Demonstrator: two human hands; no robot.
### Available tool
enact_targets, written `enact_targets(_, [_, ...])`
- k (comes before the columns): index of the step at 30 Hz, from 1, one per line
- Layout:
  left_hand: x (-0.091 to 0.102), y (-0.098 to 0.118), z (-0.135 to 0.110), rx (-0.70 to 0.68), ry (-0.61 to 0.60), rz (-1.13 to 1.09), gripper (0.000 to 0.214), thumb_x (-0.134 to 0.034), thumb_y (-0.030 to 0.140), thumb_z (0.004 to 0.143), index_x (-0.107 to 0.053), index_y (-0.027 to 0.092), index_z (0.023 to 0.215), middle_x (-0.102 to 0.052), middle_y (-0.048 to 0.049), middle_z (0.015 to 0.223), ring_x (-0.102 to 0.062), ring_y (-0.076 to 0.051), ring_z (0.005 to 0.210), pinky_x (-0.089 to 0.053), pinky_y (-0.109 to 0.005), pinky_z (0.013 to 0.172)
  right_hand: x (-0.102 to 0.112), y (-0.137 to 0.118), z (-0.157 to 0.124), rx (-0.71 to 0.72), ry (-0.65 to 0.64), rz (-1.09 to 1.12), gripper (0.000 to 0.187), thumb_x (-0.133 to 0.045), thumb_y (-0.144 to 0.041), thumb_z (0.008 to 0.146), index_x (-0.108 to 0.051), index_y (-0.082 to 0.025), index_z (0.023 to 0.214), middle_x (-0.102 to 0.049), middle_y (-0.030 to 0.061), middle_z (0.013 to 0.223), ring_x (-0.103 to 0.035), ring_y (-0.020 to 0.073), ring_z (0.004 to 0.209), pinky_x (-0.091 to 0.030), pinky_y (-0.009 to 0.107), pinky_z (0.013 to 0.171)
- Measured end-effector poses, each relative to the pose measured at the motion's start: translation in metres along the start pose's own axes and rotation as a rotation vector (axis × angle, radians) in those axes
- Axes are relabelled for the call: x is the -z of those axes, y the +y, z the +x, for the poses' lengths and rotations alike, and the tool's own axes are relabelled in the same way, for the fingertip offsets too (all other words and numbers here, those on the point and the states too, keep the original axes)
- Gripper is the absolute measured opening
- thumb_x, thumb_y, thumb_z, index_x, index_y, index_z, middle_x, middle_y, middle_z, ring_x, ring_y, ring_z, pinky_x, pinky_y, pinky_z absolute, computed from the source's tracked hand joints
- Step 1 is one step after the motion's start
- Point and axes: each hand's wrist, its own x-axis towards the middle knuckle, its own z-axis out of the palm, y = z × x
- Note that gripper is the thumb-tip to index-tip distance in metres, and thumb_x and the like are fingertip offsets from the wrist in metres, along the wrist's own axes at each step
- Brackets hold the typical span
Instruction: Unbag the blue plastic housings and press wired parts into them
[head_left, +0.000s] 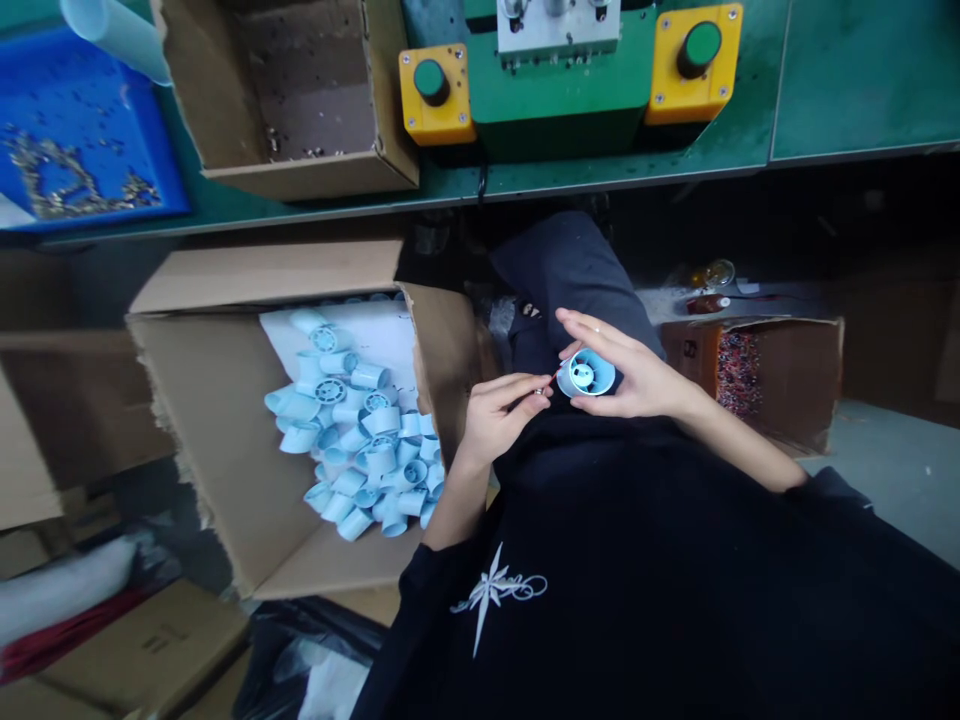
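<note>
My right hand holds a light blue round plastic housing in front of my lap, its open end facing up. My left hand is closed in a pinch on a small metal part with a thin red wire that reaches to the housing's rim. Both hands hover over my dark trousers. Left of me, an open cardboard box holds several of the same blue housings piled on white paper.
A green bench runs across the top with a press, two yellow boxes with green buttons, an empty cardboard box and a blue tray of small metal parts. Another open box stands right on the floor.
</note>
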Motion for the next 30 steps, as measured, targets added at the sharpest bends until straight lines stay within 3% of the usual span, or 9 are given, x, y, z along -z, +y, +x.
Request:
enact_targets(5, [0.015,0.018,0.005,-0.101,-0.076,0.096,0.017,-0.083,0.029,0.093,-0.085,0.023,0.108,-0.082,-0.0048,0.092,-0.075,-0.014,0.072,-0.063,-0.023,0.067,-0.006,0.000,0.000,0.030,0.020,-0.068,0.095,-0.075,-0.030,0.095,-0.020,-0.036,0.172,-0.034,0.0058,0.175,-0.042,0.0283,0.159,-0.053,0.047,0.124])
enact_targets(9, [0.026,0.042,-0.001,-0.126,0.036,0.140,0.013,-0.076,0.026,0.098,-0.083,0.022,0.108,-0.080,-0.0044,0.090,-0.074,-0.014,0.073,-0.062,-0.023,0.067,-0.012,-0.002,-0.001,-0.039,0.067,-0.135,0.096,-0.073,-0.025,0.094,-0.018,-0.031,0.172,-0.048,0.0105,0.167,-0.058,0.0278,0.147,-0.056,0.050,0.120])
enact_targets(11, [0.027,0.059,-0.006,-0.107,0.053,0.218,0.013,-0.077,0.026,0.098,-0.082,0.021,0.109,-0.079,-0.0044,0.091,-0.074,-0.014,0.075,-0.061,-0.024,0.068,-0.015,-0.003,-0.001,-0.094,0.121,-0.154,0.088,-0.075,-0.023,0.092,-0.031,-0.026,0.167,-0.059,0.0126,0.157,-0.063,0.0293,0.141,-0.056,0.052,0.119])
enact_targets(14, [0.021,0.083,-0.008,-0.137,0.042,0.422,0.017,-0.082,0.022,0.093,-0.081,0.021,0.110,-0.080,-0.0046,0.096,-0.075,-0.015,0.080,-0.063,-0.025,0.074,-0.018,-0.004,0.000,-0.098,0.164,-0.196,0.061,-0.076,-0.024,0.091,-0.054,-0.023,0.147,-0.068,0.0120,0.147,-0.065,0.0300,0.139,-0.056,0.053,0.119])
enact_targets(16, [0.018,0.092,-0.007,-0.160,0.037,0.489,0.016,-0.081,0.020,0.093,-0.080,0.021,0.109,-0.080,-0.0040,0.097,-0.075,-0.015,0.080,-0.063,-0.025,0.077,-0.020,-0.004,0.001,-0.070,0.173,-0.219,0.052,-0.075,-0.025,0.092,-0.058,-0.023,0.141,-0.069,0.0121,0.145,-0.066,0.0295,0.137,-0.058,0.053,0.117])
enact_targets(22, [0.020,0.082,0.001,-0.023,-0.011,0.430,0.011,-0.077,0.023,0.097,-0.081,0.021,0.107,-0.079,-0.0031,0.093,-0.073,-0.014,0.078,-0.061,-0.025,0.074,-0.021,-0.003,-0.001,0.022,0.201,-0.246,0.053,-0.073,-0.023,0.094,-0.056,-0.023,0.144,-0.069,0.0119,0.145,-0.064,0.0296,0.140,-0.058,0.055,0.117])
enact_targets(30, [0.024,0.069,-0.003,-0.022,0.148,0.333,0.009,-0.079,0.023,0.095,-0.082,0.021,0.102,-0.078,-0.0023,0.087,-0.070,-0.013,0.071,-0.058,-0.023,0.067,-0.020,-0.004,-0.002,0.028,0.207,-0.219,0.053,-0.074,-0.024,0.093,-0.057,-0.025,0.144,-0.069,0.0105,0.145,-0.064,0.0301,0.140,-0.056,0.056,0.118])
